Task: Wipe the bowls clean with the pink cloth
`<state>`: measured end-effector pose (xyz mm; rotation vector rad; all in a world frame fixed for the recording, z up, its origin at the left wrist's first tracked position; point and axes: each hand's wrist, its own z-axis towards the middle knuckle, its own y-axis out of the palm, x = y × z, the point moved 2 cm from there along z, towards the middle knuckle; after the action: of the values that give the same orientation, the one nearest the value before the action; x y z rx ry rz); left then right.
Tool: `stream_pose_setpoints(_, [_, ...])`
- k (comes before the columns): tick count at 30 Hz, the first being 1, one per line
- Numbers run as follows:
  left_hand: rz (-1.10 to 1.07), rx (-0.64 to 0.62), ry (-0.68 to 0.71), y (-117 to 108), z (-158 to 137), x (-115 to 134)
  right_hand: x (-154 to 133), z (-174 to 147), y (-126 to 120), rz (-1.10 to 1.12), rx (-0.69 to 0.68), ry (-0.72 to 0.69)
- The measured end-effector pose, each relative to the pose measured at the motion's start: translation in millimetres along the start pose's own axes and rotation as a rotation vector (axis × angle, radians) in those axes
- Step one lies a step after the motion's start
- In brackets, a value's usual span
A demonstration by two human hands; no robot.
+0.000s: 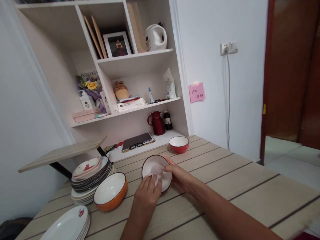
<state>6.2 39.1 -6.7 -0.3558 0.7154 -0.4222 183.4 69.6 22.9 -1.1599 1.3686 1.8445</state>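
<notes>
My right hand (176, 173) grips the rim of an orange bowl (165, 184) with a white inside and dark edge, the thumb over the rim and the other fingers behind. The bowl is tilted towards me above the table. My left hand (149, 189) presses a crumpled white tissue (155, 169) against the inside of this bowl, fingers bent over it. Left of my hands, a second orange bowl (110, 190) stands upright. A smaller red bowl (179, 145) with a white inside stands farther back on the table.
The slatted table (220, 163) holds a tall stack of plates (91, 180) and a pile of white oval plates (68, 225) at the left. A small raised shelf (62, 152) stands behind them. At the back are a dark red jug (157, 124), a dark bottle (167, 120) and a laptop (137, 141).
</notes>
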Motion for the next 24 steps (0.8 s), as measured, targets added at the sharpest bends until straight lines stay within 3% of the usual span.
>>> stream_pose_setpoints(4, [-0.017, -0.001, -0.02, 1, -4, -2, 13, 3, 5, 0.195, -0.009, -0.067])
stream_pose_setpoints(9, [-0.024, 0.042, -0.005, -3, -1, -4, 13, 0, 7, 0.259, -0.03, -0.099])
stream_pose_setpoints(16, [-0.02, 0.051, -0.065, -8, -1, -2, 22, 0, 11, 0.35, -0.181, -0.141])
stream_pose_setpoints(21, [-0.089, 0.082, -0.148, -6, -3, -1, 32, -4, 24, 0.261, -0.236, -0.082])
stream_pose_setpoints(24, [-0.146, 0.076, -0.127, -4, -2, 1, 35, -5, 29, 0.21, -0.168, -0.094])
